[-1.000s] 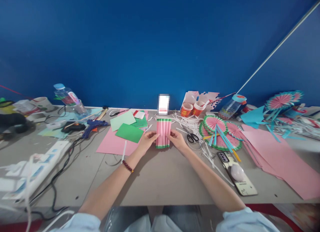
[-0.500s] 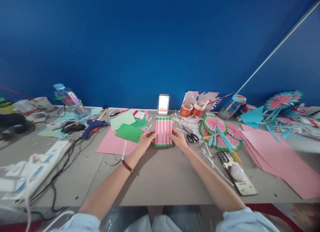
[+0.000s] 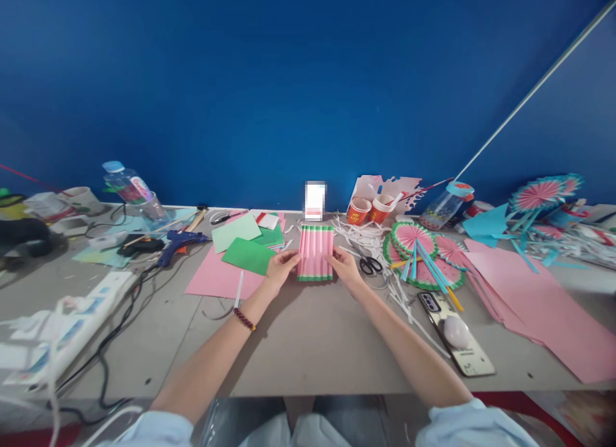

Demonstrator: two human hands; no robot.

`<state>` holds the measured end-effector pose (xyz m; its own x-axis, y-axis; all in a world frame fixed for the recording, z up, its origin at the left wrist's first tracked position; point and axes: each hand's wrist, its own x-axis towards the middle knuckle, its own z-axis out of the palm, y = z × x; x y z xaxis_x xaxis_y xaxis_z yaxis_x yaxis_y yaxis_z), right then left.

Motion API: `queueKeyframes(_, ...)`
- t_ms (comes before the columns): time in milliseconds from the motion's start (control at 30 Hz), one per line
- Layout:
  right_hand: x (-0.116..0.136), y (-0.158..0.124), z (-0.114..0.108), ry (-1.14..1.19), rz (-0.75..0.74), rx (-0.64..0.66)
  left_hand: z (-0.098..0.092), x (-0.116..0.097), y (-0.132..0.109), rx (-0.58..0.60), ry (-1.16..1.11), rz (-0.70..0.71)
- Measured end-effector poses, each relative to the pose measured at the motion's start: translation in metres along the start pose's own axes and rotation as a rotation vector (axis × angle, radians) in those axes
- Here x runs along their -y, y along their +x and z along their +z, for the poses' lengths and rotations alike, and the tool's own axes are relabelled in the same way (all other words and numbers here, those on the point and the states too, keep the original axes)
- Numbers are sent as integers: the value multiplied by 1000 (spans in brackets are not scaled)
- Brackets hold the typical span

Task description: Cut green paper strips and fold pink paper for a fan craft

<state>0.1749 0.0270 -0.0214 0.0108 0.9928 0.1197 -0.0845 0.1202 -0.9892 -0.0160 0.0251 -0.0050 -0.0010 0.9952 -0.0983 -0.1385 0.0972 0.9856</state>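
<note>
Pink pleated paper [image 3: 316,253], banded in green along its far and near edges, is spread between the two hands over the middle of the grey tabletop [image 3: 298,344], its folds running away from the person. The left hand [image 3: 283,267] pinches the left side of it between thumb and fingers, and the right hand [image 3: 344,267] grips the right side in the same way; both are closed down to a thin hold. Whether the underside touches the surface, I cannot tell

Around the left wrist is a dark bead bracelet [image 3: 244,319]. Just beside that hand a green sheet [image 3: 247,254] lies partly over a larger pink sheet [image 3: 216,283], with a blue glue gun [image 3: 176,245] farther left. Near the right hand are black-handled scissors [image 3: 370,265], next to a tangle of white strips [image 3: 353,236]. Farther right, round watermelon-patterned fans [image 3: 414,240] overlap, and nearer the person lies a phone [image 3: 474,360] with a whitish round thing [image 3: 456,331] on it. Red paper cups [image 3: 359,211] stand near the blue wall [image 3: 289,101]
</note>
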Motion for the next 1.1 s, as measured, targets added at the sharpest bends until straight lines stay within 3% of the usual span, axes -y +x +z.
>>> queueKeyframes(267,2,-5,7,-17,-21,80,0,4,-1,80,100,64)
queueKeyframes(433,2,-10,13,-10,57,148,1,7,-3,110,107,72)
queueKeyframes(733,5,-13,14,-320,-167,77,2,4,-6,128,126,139)
queueKeyframes(1100,13,-23,27,-573,-397,79,12,3,-16,222,91,20)
